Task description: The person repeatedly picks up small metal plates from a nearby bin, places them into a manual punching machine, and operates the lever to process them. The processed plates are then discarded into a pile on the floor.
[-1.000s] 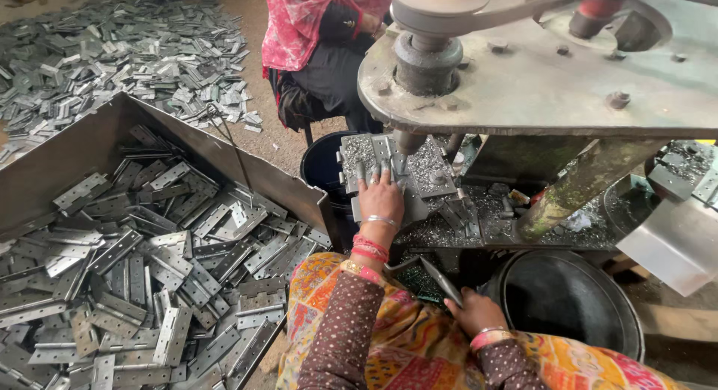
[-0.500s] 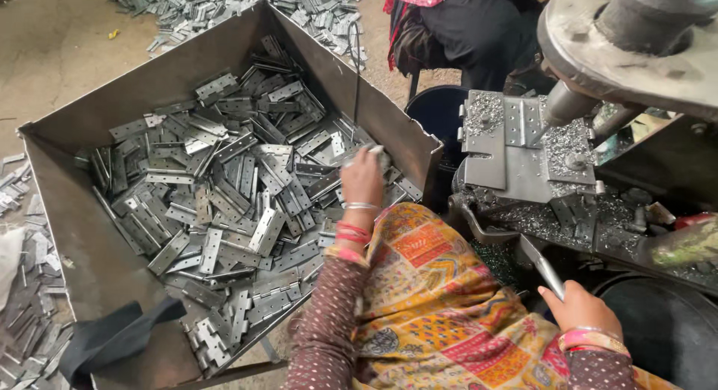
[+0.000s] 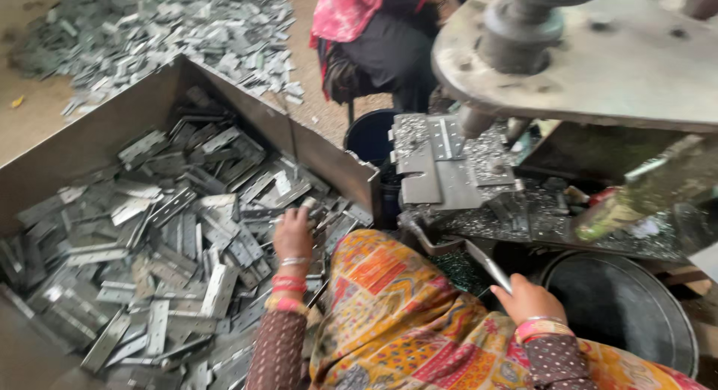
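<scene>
My left hand (image 3: 293,234) reaches into a large grey metal bin (image 3: 97,136) filled with several flat metal hinge plates (image 3: 172,233). Its fingers curl around a plate at the top of the heap, near the bin's right wall. My right hand (image 3: 528,297) is low on the right and grips the end of a flat metal lever (image 3: 479,261) that runs up to the left towards the press bed (image 3: 441,166). A few plates lie on that bed, under the press's heavy round head (image 3: 598,61). A colourful patterned cloth (image 3: 396,315) covers my lap between the hands.
Another person in pink and black sits at the top (image 3: 374,31). A blue bucket (image 3: 369,136) stands between the bin and the press. A black round tub (image 3: 621,304) sits by my right hand. Loose plates are heaped on the floor (image 3: 149,23).
My left hand left the press bed, swung left into the bin and now closes on a plate. My right hand stays on the lever.
</scene>
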